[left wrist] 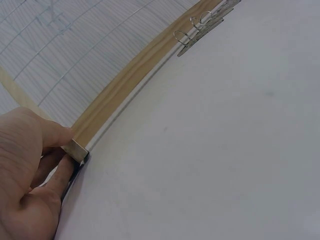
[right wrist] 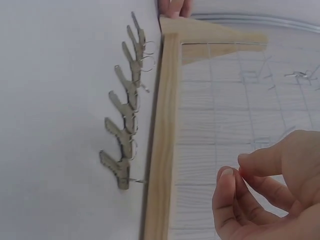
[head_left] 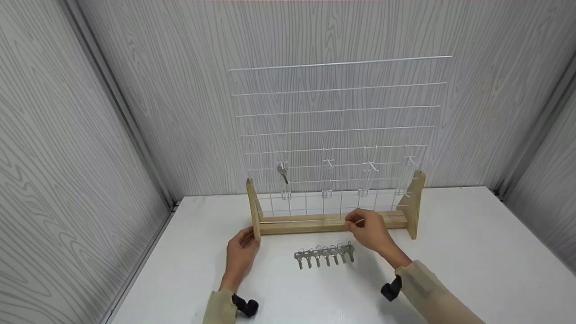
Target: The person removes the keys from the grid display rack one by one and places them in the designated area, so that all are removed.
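My left hand [head_left: 241,255] grips the front corner of the wooden left foot [left wrist: 75,148] of a wire grid rack [head_left: 297,219], thumb and fingers on either side of it. My right hand [head_left: 370,228] hovers in front of the rack's wooden crossbar [head_left: 306,227], nothing showing in its fingers. In the right wrist view its fingers [right wrist: 225,192] are loosely bent, thumb tip close to them. On the table in front of the crossbar lies a row of several keys [head_left: 327,256], each with a small ring. One key [head_left: 282,173] hangs from a hook at the grid's left.
Several white wire hooks, such as the upper one [head_left: 371,165], sit in two rows on the grid without keys. A wooden right foot [head_left: 415,204] holds the rack's other end. Grey wood-grain panels [head_left: 180,90] stand behind and on both sides of the white table [head_left: 463,252].
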`<state>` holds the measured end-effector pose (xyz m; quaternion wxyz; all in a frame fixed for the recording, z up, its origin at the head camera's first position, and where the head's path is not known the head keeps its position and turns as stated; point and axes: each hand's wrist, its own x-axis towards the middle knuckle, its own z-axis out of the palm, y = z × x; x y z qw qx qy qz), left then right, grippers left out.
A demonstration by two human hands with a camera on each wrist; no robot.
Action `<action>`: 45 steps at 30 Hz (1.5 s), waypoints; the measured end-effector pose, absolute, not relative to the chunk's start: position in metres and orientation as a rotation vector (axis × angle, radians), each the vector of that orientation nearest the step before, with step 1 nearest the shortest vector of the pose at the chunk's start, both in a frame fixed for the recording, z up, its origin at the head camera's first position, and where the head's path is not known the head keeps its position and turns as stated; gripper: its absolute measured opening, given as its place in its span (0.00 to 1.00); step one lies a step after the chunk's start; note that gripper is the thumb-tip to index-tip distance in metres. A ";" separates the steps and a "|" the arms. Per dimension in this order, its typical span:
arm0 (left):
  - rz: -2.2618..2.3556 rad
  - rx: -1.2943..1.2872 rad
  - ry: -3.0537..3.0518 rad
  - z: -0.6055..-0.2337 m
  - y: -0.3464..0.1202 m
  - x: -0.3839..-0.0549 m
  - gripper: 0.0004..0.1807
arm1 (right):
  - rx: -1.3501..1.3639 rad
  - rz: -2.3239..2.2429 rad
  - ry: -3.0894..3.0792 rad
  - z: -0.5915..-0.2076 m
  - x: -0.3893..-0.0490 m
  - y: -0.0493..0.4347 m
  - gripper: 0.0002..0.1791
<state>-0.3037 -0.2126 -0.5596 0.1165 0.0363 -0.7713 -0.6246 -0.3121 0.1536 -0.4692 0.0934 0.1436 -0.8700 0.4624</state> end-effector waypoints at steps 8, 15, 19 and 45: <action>-1.807 0.130 -2.275 -0.561 -0.213 -0.303 0.24 | 0.482 1.355 -2.546 -0.445 -0.307 0.136 0.04; -1.803 0.137 -2.274 -0.561 -0.213 -0.304 0.24 | 0.535 1.372 -2.504 -0.423 -0.305 0.120 0.05; -1.811 0.149 -2.270 -0.561 -0.212 -0.305 0.24 | 0.555 1.372 -2.490 -0.414 -0.307 0.111 0.05; -1.832 0.068 -2.229 -0.562 -0.213 -0.303 0.23 | 0.607 1.402 -2.343 -0.374 -0.327 0.058 0.06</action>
